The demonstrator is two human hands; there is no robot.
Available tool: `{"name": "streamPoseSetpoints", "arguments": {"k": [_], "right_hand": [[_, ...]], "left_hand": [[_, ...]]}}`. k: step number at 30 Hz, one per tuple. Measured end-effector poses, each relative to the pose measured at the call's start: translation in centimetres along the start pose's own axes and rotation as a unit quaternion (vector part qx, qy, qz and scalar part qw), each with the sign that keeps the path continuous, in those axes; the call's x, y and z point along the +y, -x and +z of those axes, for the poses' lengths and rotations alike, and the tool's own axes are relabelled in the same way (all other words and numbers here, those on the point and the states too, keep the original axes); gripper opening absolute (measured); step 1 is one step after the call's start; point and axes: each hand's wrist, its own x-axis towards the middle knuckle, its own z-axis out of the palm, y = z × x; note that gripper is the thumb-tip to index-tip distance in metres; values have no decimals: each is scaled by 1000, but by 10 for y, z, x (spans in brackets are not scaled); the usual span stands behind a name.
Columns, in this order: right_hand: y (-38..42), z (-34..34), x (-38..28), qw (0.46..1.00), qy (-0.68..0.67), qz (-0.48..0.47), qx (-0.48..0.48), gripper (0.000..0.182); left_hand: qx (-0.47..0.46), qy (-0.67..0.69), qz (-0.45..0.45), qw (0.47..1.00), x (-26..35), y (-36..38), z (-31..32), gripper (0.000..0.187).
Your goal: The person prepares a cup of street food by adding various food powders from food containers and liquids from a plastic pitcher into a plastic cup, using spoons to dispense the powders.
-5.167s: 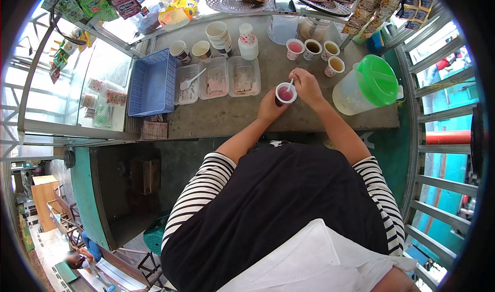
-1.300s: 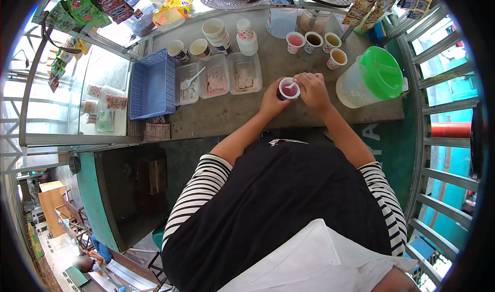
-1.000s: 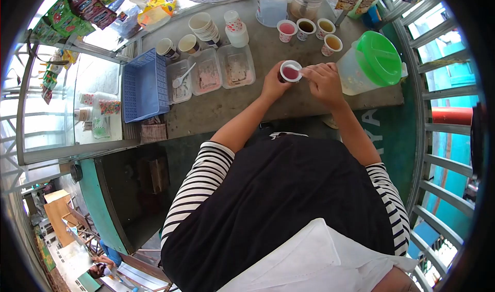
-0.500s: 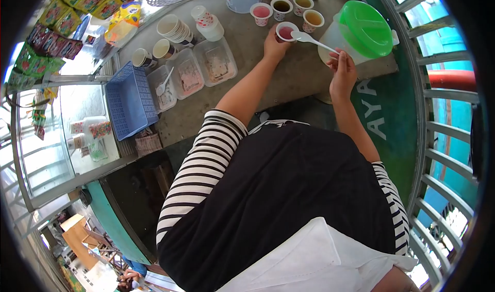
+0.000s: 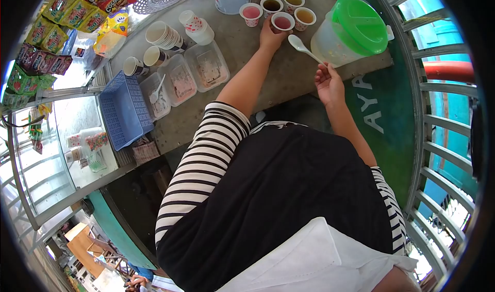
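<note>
My left hand (image 5: 272, 35) is wrapped round a small paper cup (image 5: 282, 22) of dark pink drink, close to the other filled cups. My right hand (image 5: 328, 80) pinches the handle end of a white plastic spoon (image 5: 304, 48), whose bowl is beside that cup. Around it stand a pink cup (image 5: 251, 14), a dark brown cup (image 5: 271, 5), a yellowish cup (image 5: 293, 1) and an orange cup (image 5: 304, 18). Just right of the spoon is a clear pitcher (image 5: 330, 44) with a green lid (image 5: 361, 26).
On the counter (image 5: 206, 106), to the left, are three plastic tubs (image 5: 180, 80), stacked paper cups (image 5: 164, 35), upturned cups on a container (image 5: 198, 29) and a blue basket (image 5: 126, 111). Snack packets (image 5: 62, 13) hang at upper left. Metal bars (image 5: 443, 122) line the right side.
The spoon has come away from over the dark pink cup, and my right hand has lowered slightly left. My left hand and its cup are now closer to the other cups.
</note>
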Motion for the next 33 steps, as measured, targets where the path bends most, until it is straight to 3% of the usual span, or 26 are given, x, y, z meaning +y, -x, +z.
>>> {"name": "streamPoseSetpoints", "arguments": {"k": [2,5,7,9,15,19,28,33], "right_hand": [[-3,-1,7,993,-32,115,-22,19],[-9,-3,24,984,-26,175,-19,18],[-9,0,35,979,-14,201,-27,18],[-10,6,47,973,0,229,-36,18],[-21,37,80,946,69,304,-94,17],[-26,57,106,923,115,342,-131,18],[-52,90,138,905,183,348,-160,18],[-71,94,136,907,175,355,-145,17]], "left_hand": [[-22,93,-16,995,-8,12,-9,94],[10,11,-82,997,-3,51,-31,89],[12,43,-87,995,5,83,-45,86],[-47,53,-102,992,20,118,-63,75],[-16,-16,-166,986,76,201,-112,50],[39,-9,-170,985,96,239,-142,46],[300,21,-199,933,111,304,-190,42],[339,47,-193,920,111,320,-188,41]]}}
